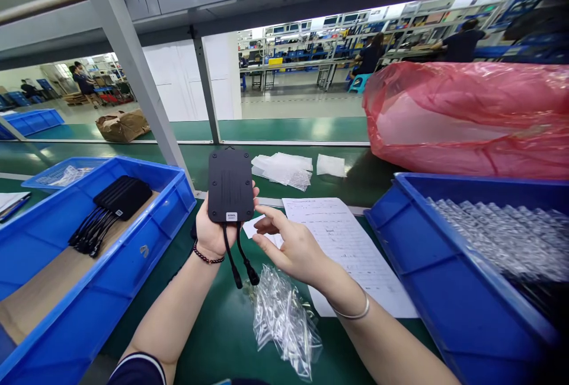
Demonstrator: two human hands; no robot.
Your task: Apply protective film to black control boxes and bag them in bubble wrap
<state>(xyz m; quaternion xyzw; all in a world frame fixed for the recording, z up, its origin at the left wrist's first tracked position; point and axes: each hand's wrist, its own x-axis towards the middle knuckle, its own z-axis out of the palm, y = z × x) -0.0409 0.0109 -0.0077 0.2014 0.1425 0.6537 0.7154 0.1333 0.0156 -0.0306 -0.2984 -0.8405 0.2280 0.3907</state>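
My left hand [210, 226] holds up a flat black electronic box [230, 186] from underneath, its screwed face and small white label turned toward me. Two short black cables with connectors hang from the box's lower edge. Just right of it, my right hand [288, 242] is in the air with fingers apart and nothing in them. Below the hands lies a heap of clear plastic bags [284, 320]. Behind my right hand are a small white slip [252, 228] and a written paper sheet [355, 248] on the green table.
At left, a blue bin [133, 272] holds several similar black boxes [123, 197] with cables. A blue bin [427, 296] at right contains many clear-wrapped items. White pouches [284, 168] lie ahead, near a pink plastic bag [466, 118]. A slanted metal post [133, 70] rises at left.
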